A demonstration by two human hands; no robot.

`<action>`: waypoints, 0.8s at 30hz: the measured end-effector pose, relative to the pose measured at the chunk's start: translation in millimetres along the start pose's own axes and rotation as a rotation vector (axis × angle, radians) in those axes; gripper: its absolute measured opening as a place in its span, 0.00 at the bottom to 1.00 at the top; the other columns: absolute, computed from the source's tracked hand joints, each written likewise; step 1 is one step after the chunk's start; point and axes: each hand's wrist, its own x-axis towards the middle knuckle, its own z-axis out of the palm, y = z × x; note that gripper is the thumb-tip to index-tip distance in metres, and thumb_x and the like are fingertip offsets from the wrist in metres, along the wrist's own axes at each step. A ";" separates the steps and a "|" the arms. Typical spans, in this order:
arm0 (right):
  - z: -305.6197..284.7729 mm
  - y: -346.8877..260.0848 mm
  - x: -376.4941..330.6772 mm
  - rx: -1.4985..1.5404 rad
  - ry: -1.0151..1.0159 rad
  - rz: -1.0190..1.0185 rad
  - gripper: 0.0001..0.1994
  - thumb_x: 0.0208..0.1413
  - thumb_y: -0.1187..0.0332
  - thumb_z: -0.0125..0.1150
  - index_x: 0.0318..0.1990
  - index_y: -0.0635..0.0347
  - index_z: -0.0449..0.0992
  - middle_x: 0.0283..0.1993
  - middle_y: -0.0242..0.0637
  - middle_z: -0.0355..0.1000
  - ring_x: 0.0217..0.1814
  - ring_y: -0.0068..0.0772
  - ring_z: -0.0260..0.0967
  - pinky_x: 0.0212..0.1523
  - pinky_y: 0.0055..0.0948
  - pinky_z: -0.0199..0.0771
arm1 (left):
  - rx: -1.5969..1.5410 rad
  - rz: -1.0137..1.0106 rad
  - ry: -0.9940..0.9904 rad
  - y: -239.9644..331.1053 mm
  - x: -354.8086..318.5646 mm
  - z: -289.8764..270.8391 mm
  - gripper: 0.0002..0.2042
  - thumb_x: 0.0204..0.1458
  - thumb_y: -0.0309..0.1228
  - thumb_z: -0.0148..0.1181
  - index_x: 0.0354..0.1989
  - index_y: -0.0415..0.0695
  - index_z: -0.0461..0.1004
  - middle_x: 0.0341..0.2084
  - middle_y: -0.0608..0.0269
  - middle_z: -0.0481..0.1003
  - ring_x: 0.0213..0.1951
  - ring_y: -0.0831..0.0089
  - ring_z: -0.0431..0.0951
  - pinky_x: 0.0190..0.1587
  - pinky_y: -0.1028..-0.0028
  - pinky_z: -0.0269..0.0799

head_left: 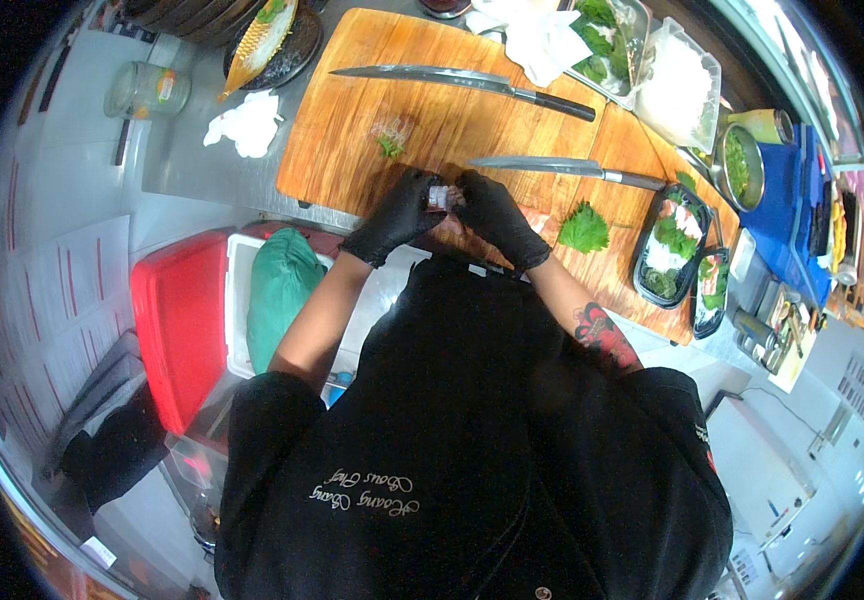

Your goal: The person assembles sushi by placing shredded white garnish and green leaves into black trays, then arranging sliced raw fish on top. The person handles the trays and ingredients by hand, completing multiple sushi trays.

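Observation:
Both hands wear black gloves and meet at the near edge of the wooden cutting board (342, 110). Between their fingertips is a small pale pinkish piece (441, 197), possibly sliced fish; the fingers partly cover it. My left hand (404, 212) pinches it from the left, my right hand (497, 218) from the right. More pink flesh (538, 221) lies on the board, partly hidden by my right hand. Just beyond my right hand rests a long knife (542, 166), with a second long knife (432, 74) farther back. A green leaf (585, 229) lies to the right, and a small green scrap (390, 147) to the left.
A black tray (642, 262) of garnished food sits at the board's right, beside a smaller tray (711, 295). Far right are containers of leaves (602, 40) and white shreds (677, 85). A fish on a dark plate (287, 60) stands far left; an open red-lidded cooler (177, 320) is below.

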 end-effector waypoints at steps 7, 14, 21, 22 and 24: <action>-8.0 3.6 8.0 0.069 -0.012 0.078 0.16 0.53 0.57 0.62 0.38 0.63 0.78 0.38 0.52 0.77 0.43 0.57 0.75 0.42 0.46 0.76 | -0.102 0.030 -0.055 -14.6 7.0 -7.9 0.19 0.44 0.29 0.68 0.44 0.33 0.76 0.37 0.45 0.78 0.40 0.53 0.80 0.46 0.63 0.74; -11.5 19.9 19.5 -0.097 -0.255 -0.126 0.14 0.52 0.63 0.63 0.41 0.64 0.79 0.39 0.51 0.78 0.41 0.56 0.75 0.44 0.41 0.75 | -0.109 -0.164 -0.206 2.0 12.5 -23.1 0.21 0.42 0.27 0.68 0.46 0.33 0.76 0.35 0.46 0.79 0.38 0.57 0.80 0.44 0.64 0.74; -1.6 11.1 10.9 -0.075 -0.134 -0.077 0.13 0.52 0.63 0.62 0.41 0.63 0.79 0.42 0.52 0.77 0.43 0.57 0.75 0.44 0.43 0.76 | -0.079 -0.079 -0.201 -5.5 14.0 -14.6 0.17 0.41 0.30 0.70 0.40 0.34 0.79 0.33 0.43 0.80 0.36 0.56 0.82 0.40 0.63 0.75; -1.4 6.0 7.5 -0.071 -0.099 -0.065 0.14 0.52 0.63 0.62 0.41 0.63 0.78 0.42 0.52 0.77 0.44 0.57 0.75 0.44 0.43 0.76 | -0.041 -0.059 -0.175 -0.5 13.6 -13.9 0.17 0.41 0.30 0.70 0.39 0.34 0.79 0.32 0.44 0.80 0.36 0.55 0.82 0.40 0.63 0.75; 4.0 2.8 2.1 -0.013 -0.006 -0.005 0.16 0.53 0.60 0.63 0.41 0.64 0.78 0.42 0.53 0.77 0.45 0.57 0.75 0.44 0.43 0.76 | -0.055 -0.124 -0.146 2.1 13.9 -11.4 0.16 0.41 0.29 0.70 0.39 0.35 0.79 0.33 0.44 0.80 0.37 0.54 0.82 0.41 0.63 0.75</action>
